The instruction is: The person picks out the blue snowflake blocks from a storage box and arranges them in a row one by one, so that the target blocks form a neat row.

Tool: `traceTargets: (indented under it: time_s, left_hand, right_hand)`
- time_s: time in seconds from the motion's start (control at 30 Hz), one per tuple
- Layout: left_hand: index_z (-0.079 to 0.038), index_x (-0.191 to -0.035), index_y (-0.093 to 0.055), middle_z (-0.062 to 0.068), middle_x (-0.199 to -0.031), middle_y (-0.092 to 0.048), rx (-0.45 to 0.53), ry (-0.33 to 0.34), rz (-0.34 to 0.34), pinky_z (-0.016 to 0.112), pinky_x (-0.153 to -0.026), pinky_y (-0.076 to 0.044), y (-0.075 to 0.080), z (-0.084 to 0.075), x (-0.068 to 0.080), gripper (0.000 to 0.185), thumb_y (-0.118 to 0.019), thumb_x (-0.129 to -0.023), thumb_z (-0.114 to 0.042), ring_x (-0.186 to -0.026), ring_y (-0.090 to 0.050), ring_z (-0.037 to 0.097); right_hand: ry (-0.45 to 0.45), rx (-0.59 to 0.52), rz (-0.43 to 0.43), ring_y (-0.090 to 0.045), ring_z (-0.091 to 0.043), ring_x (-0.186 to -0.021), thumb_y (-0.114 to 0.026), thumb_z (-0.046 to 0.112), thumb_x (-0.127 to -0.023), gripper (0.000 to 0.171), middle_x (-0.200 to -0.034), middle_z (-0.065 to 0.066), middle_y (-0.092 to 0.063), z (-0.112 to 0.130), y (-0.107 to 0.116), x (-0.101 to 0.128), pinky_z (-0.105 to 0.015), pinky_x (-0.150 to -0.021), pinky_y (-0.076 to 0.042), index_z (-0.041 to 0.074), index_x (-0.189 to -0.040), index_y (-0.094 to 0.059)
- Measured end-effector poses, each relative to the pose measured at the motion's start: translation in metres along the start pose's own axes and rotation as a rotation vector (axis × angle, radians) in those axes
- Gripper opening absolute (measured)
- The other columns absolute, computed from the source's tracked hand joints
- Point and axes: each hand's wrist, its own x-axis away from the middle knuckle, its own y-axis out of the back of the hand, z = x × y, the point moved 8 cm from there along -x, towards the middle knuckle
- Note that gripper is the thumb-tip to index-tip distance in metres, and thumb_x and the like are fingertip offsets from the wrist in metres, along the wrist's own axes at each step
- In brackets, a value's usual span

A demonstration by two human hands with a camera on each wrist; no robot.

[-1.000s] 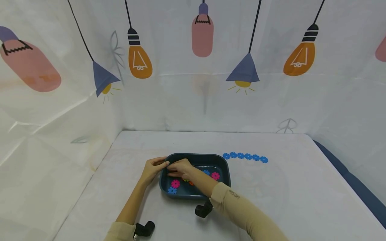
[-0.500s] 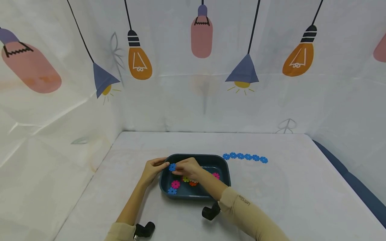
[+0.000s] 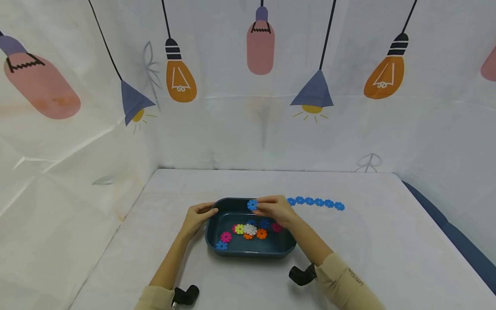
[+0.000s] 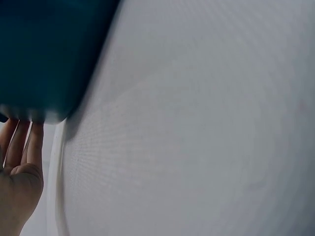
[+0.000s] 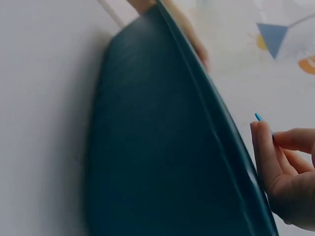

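Note:
A dark blue tray (image 3: 288, 241) sits on the white table and holds several flower-shaped plastic discs: pink (image 3: 226, 236), yellow (image 3: 239, 229), white (image 3: 249, 229), orange (image 3: 261, 234) and blue (image 3: 221, 245). My right hand (image 3: 273, 209) pinches a blue disc (image 3: 252, 205) above the tray's far rim. My left hand (image 3: 198, 216) grips the tray's left rim, thumb over the edge. In the left wrist view, fingers (image 4: 19, 142) press the tray's outer wall (image 4: 44, 54). The right wrist view shows the tray's wall (image 5: 162, 162) and the right hand's fingers (image 5: 270, 162) with a sliver of the blue disc (image 5: 258, 117).
A row of joined blue discs (image 3: 315, 202) lies on the table to the right of the tray. Curtains printed with lamps close off the back and left. The table's right edge (image 3: 438, 211) runs beside a dark blue surface.
My right hand picked a blue disc out of the tray's left part and carried it up and rightward to the far rim. The left hand stayed on the tray.

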Motion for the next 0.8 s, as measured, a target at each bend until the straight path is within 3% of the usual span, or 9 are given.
traceTargets:
  time_s: [0.2,0.27,0.43,0.53,0.67,0.8]
  left_hand:
    - [0.009,-0.118,-0.06,0.022,-0.115,-0.063,0.004,0.023,-0.002,0.023,-0.081,-0.052,-0.001,-0.002,0.001,0.037,-0.068,-0.086,-0.008,-0.09,-0.065,0.006]
    - [0.011,-0.117,-0.059,0.023,-0.115,-0.063,0.0,0.013,0.009,0.023,-0.08,-0.053,-0.002,-0.01,0.005,0.036,-0.067,-0.087,-0.006,-0.09,-0.065,0.006]
    - [0.015,-0.117,-0.057,0.026,-0.115,-0.062,-0.01,0.001,0.036,0.023,-0.08,-0.053,-0.007,-0.026,0.013,0.037,-0.065,-0.087,-0.005,-0.089,-0.065,0.005]
    - [0.013,-0.118,-0.057,0.027,-0.117,-0.061,-0.006,0.024,0.033,0.022,-0.081,-0.052,-0.007,-0.026,0.013,0.037,-0.066,-0.087,-0.005,-0.089,-0.065,0.004]
    - [0.013,-0.118,-0.058,0.026,-0.116,-0.061,-0.008,0.036,0.026,0.022,-0.08,-0.052,-0.006,-0.027,0.013,0.037,-0.066,-0.086,-0.005,-0.089,-0.065,0.005]
    - [0.013,-0.118,-0.058,0.026,-0.116,-0.062,-0.007,0.035,0.031,0.022,-0.08,-0.052,-0.006,-0.027,0.013,0.038,-0.066,-0.086,-0.005,-0.089,-0.065,0.005]
  right_hand:
    - [0.046,0.048,-0.066,-0.068,-0.014,-0.084,-0.055,-0.002,-0.092,0.039,-0.103,-0.014,-0.064,0.016,0.056,0.024,-0.029,-0.081,-0.054,-0.019,-0.126,-0.045]
    - [0.07,0.055,-0.077,-0.068,-0.013,-0.084,-0.054,-0.002,-0.093,0.042,-0.101,-0.011,-0.066,0.02,0.076,0.03,-0.028,-0.08,-0.054,-0.021,-0.128,-0.042]
    - [0.087,-0.004,-0.131,-0.069,-0.013,-0.082,-0.055,-0.006,-0.091,0.046,-0.092,-0.007,-0.069,0.021,0.125,0.046,-0.027,-0.079,-0.054,-0.023,-0.13,-0.037]
    - [0.078,-0.035,-0.17,-0.069,-0.013,-0.082,-0.056,-0.006,-0.09,0.048,-0.09,-0.007,-0.07,0.02,0.153,0.055,-0.026,-0.079,-0.054,-0.021,-0.131,-0.037]
    - [0.055,-0.083,-0.212,-0.069,-0.013,-0.083,-0.055,-0.006,-0.091,0.038,-0.09,-0.007,-0.07,0.014,0.186,0.065,-0.025,-0.079,-0.053,-0.012,-0.128,-0.049]
    - [0.039,-0.197,-0.248,-0.07,-0.015,-0.082,-0.053,-0.01,-0.09,0.027,-0.088,-0.007,-0.07,0.008,0.216,0.073,-0.024,-0.078,-0.054,0.004,-0.105,-0.069]
